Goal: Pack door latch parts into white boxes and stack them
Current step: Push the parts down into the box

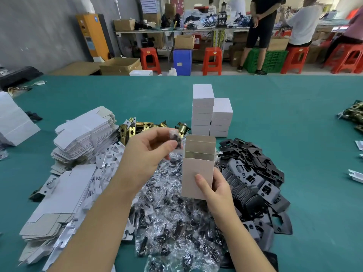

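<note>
My right hand (215, 190) grips an upright white box (198, 169) from below, its top flap open. My left hand (149, 152) pinches a small clear bag of dark screws (176, 139) just left of the box's open mouth. Two stacks of closed white boxes (211, 114) stand behind on the green table (304, 154). Under my arms lies a heap of clear screw bags (176, 222). Black strike plates (253, 173) are piled to the right. Brass latches (137, 127) lie at the back left.
Flat unfolded box blanks (86, 136) are stacked at the left, with white card inserts (110, 160) beside them. More brass parts (353, 114) lie at the far right edge. Beyond the table stand red stools, cartons and several people at a bench.
</note>
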Demonstrator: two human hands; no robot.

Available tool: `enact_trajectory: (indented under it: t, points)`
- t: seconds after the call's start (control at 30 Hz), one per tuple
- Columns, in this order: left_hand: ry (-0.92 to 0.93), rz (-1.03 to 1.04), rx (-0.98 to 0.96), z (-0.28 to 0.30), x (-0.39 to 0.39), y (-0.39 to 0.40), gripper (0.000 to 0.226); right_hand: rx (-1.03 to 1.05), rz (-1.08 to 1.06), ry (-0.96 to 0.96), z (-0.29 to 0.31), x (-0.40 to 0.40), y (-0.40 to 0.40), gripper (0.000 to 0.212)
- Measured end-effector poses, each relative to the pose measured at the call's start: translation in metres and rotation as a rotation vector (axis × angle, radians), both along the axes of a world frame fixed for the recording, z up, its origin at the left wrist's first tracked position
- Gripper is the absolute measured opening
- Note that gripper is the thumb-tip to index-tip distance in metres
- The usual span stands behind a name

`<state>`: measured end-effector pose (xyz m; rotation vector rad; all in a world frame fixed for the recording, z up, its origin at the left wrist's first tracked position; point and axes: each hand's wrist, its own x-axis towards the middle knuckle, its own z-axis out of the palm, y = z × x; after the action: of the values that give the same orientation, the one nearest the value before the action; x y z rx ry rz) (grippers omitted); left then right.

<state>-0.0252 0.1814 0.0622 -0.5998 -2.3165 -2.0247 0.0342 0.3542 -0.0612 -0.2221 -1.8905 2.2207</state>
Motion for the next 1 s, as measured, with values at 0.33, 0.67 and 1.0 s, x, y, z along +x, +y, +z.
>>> enact_trajectory:
  t: [0.33,0.67,1.0]
  points:
    - [0.302,0.109,-0.461,-0.001,0.002,0.045,0.013,0.036,0.021,0.019,0.001,0.001,0.000,0.043]
    - [0.461,0.052,-1.024,0.004,0.001,0.054,0.024,0.043,0.052,0.024,0.003,0.001,0.000,0.036]
    - [0.540,0.071,-0.679,0.004,0.006,0.046,0.019,0.038,0.044,0.040,0.003,0.002,0.000,0.035]
